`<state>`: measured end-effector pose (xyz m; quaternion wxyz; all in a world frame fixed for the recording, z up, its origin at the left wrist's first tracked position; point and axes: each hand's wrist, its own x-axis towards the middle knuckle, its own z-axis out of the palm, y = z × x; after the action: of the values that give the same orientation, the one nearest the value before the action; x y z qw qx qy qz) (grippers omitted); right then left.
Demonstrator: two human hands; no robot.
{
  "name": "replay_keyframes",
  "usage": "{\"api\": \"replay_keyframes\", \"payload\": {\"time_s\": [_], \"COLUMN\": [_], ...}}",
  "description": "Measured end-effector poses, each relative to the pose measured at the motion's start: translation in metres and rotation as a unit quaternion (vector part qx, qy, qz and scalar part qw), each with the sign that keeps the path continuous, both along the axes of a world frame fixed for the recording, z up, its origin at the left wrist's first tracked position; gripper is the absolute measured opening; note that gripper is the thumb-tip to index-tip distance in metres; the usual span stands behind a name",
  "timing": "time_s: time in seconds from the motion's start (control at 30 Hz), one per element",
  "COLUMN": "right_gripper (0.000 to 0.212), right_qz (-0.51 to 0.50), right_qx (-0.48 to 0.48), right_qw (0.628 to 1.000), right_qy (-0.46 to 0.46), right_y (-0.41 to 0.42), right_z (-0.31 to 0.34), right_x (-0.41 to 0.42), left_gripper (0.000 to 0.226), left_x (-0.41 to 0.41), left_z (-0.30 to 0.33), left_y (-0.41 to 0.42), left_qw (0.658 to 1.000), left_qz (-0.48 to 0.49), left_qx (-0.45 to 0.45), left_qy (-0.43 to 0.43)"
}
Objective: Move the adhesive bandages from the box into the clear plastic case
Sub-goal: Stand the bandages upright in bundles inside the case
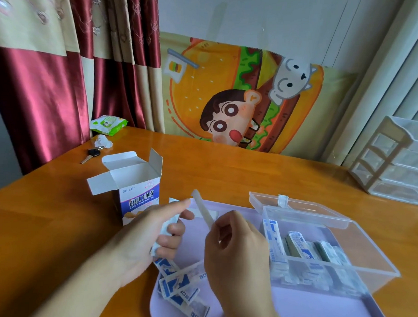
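Box (133, 191) open nr left hand (151, 229) gripping bandages (164, 228); right hand (233, 239) pinching strip (201, 208); case (318, 245) beside.

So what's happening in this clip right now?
A person is sorting adhesive bandages. The left hand grips a small bunch of them, while the right hand pinches a single strip. The opened box stands on the wooden table. The clear plastic case, lid up, already holds several, and loose bandages lie on the lilac tray.
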<state>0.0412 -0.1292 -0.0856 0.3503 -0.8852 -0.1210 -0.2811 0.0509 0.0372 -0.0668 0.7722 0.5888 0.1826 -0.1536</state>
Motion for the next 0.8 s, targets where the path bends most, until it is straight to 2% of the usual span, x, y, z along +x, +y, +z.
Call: {"api": "replay_keyframes", "payload": {"time_s": [0.07,0.1,0.17,0.23,0.3,0.37,0.47,0.57,0.63,0.7,0.8], "right_gripper": [0.013,0.012,0.009,0.009,0.010,0.018,0.032,0.028,0.038,0.047,0.040], "right_qz": [0.023,0.039,0.082,0.137,0.154,0.128,0.075,0.052,0.047,0.039,0.018], "right_qx": [0.014,0.007,-0.011,-0.003,0.015,-0.017,-0.117,-0.175,-0.220,-0.260,-0.271], "right_qw": [0.999,0.998,0.994,0.989,0.988,0.991,0.975,0.949,0.935,0.930,0.938], "right_qy": [-0.043,-0.057,-0.066,-0.047,-0.014,0.038,0.172,0.256,0.273,0.257,0.216], "right_y": [0.005,0.009,0.017,0.021,0.018,0.012,0.010,0.022,0.033,0.043,0.053], "right_z": [0.004,0.006,0.006,0.007,0.008,0.011,0.019,0.021,0.017,0.010,0.004], "right_x": [-0.007,-0.011,-0.018,-0.023,-0.022,-0.015,0.003,0.025,0.036,0.039,0.040], "left_gripper": [0.057,0.061,0.054,0.033,0.033,0.034,0.027,0.026,0.029,0.031,0.027], "left_x": [-0.006,-0.013,-0.023,-0.023,-0.019,-0.013,0.002,0.010,0.010,0.010,0.010], "left_z": [-0.003,-0.002,-0.002,0.000,-0.003,-0.007,-0.013,-0.014,-0.011,-0.009,-0.007], "left_y": [-0.008,-0.013,-0.023,-0.026,-0.018,-0.009,0.005,0.011,0.013,0.014,0.018], "left_qw": [0.996,0.993,0.990,0.986,0.977,0.967,0.966,0.971,0.971,0.972,0.976], "left_qz": [-0.007,-0.001,0.025,0.070,0.122,0.162,0.196,0.165,0.145,0.138,0.145], "left_qx": [-0.047,-0.044,-0.004,0.034,0.091,0.115,0.039,-0.099,-0.147,-0.155,-0.112], "left_qy": [-0.079,-0.109,-0.137,-0.146,-0.150,-0.159,-0.162,-0.141,-0.122,-0.114,-0.118]}}
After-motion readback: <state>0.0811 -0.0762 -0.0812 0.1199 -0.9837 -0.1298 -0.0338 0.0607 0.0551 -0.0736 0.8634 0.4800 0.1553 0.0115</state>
